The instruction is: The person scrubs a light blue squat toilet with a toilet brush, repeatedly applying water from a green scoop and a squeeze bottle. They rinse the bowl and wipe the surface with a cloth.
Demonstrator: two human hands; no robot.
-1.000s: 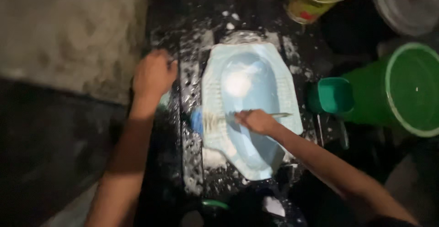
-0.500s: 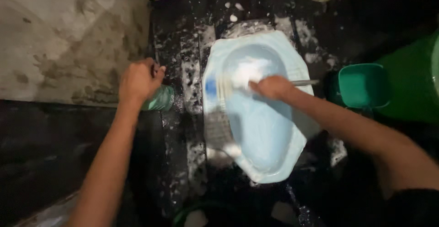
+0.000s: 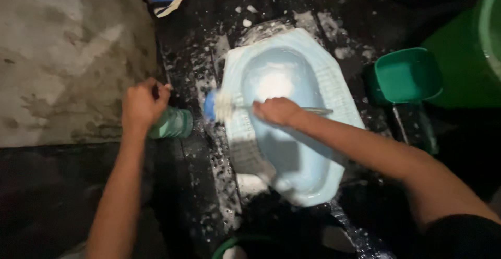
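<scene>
Back toward the near rim goes my right hand [image 3: 276,111], fist closed round the toilet brush [image 3: 224,106], bristles now scrubbing the left edge of the pale blue squat toilet pan [image 3: 292,149]. My left hand [image 3: 140,105] grips a green bottle [image 3: 173,123] on the wet dark floor [image 3: 198,186]. Foam [image 3: 222,170] lines the rim; a green dipper [image 3: 404,75] and green bucket [image 3: 469,66] crowd the right.

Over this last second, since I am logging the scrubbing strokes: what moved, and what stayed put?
The right hand carried the brush from the near part of the pale blue squat pan up into the bowl, then back out to its left rim, where the bristles now sit. The left hand kept its grip on the green bottle. The green dipper stayed beside the pan.
</scene>
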